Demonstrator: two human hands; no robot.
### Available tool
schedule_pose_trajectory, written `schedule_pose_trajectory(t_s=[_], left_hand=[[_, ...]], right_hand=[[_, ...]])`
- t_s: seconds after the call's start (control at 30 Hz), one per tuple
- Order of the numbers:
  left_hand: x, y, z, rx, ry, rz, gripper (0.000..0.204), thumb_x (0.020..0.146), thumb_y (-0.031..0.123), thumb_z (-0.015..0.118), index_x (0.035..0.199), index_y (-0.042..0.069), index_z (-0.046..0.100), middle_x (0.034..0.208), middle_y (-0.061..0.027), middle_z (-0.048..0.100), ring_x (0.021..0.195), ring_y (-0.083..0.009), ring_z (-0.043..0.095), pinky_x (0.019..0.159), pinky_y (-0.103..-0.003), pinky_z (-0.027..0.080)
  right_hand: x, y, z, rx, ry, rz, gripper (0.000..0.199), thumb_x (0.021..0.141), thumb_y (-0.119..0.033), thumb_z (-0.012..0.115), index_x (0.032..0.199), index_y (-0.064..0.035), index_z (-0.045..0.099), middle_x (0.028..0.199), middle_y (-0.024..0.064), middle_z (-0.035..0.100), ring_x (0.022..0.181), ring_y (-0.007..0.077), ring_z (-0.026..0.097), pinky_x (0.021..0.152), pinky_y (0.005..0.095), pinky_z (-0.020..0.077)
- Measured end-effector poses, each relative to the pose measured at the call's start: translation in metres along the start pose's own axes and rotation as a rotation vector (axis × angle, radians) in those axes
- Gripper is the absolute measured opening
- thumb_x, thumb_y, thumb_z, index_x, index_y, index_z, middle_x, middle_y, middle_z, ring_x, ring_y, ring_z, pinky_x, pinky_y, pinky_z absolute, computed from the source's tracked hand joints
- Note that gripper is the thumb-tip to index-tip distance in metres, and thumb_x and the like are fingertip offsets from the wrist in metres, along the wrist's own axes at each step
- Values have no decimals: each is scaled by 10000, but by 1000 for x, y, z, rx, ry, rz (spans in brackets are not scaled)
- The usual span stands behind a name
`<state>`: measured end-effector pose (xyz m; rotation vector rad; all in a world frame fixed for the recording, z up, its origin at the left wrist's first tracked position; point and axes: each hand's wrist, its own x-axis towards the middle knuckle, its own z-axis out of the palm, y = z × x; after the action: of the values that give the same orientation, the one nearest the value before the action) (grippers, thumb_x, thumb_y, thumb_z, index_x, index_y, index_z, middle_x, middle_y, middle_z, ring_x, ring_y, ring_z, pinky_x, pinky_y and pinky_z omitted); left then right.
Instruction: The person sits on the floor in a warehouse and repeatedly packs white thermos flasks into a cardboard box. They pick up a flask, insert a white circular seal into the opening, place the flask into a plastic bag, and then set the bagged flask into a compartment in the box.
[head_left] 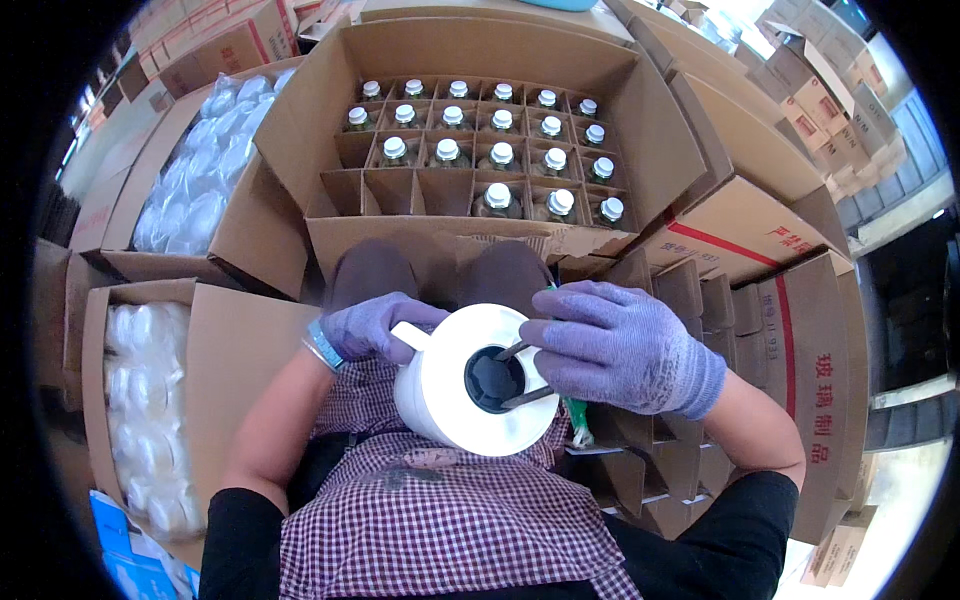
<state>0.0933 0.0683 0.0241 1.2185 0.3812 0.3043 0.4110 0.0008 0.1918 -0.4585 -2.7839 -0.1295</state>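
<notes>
In the head view, my left hand (378, 325), gloved in purple, has its fingers closed around the handle of a white jug (447, 402). The jug is in front of my body, over my lap, with its round mouth and dark inside facing up toward me; I can't tell whether its base touches my apron (430, 530). My right hand (630, 345), gloved too, grips dark tongs (528, 397) between bent fingers. The two prongs stand apart and reach over the rim into the mouth; I can't tell what their tips touch.

Beyond my knees sits an open box (500, 55), its dividers holding rows of white-capped bottles (497, 203). To my left are two cartons, each with clear, film-wrapped pieces (150, 400). Close by on my right, brown dividers (680, 287) stand near a red-striped carton (827, 340).
</notes>
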Motion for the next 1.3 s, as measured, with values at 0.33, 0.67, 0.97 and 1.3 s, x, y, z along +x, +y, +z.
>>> schedule_pose_trajectory(t_s=[0.33, 0.67, 0.97, 1.3], left_hand=[[-20, 4, 28, 1, 147, 41, 875, 732, 383, 870, 1450, 17, 530, 1327, -147, 656, 1222, -235, 619, 1105, -401, 428], [-42, 9, 55, 69, 329, 73, 963, 725, 379, 874, 1507, 11, 449, 1360, -107, 635, 1215, -180, 601, 1074, -353, 440], [-34, 4, 47, 39, 297, 104, 944, 760, 445, 851, 1482, -23, 463, 1343, -119, 632, 1207, -184, 598, 1065, -357, 450], [-48, -19, 139, 753, 529, 57, 978, 916, 410, 673, 1604, 7, 106, 1193, -318, 651, 980, -386, 717, 936, -443, 550]], right_hand=[[3, -23, 10, -13, -214, 204, 181, 799, -270, 730, 890, -168, 611, 887, 19, 585, 792, 185, 660, 634, 325, 564], [31, 15, 0, 69, -133, -101, 183, 760, -169, 724, 928, -178, 653, 1109, 39, 606, 1122, 244, 604, 924, 397, 529], [21, -7, 4, -81, -370, 77, 203, 794, -258, 753, 930, -163, 636, 1046, 49, 647, 972, 230, 669, 757, 373, 578], [-6, 44, 57, 1180, -401, 1368, 378, 935, -389, 686, 975, -14, 706, 766, 32, 669, 599, 137, 632, 577, 278, 548]])
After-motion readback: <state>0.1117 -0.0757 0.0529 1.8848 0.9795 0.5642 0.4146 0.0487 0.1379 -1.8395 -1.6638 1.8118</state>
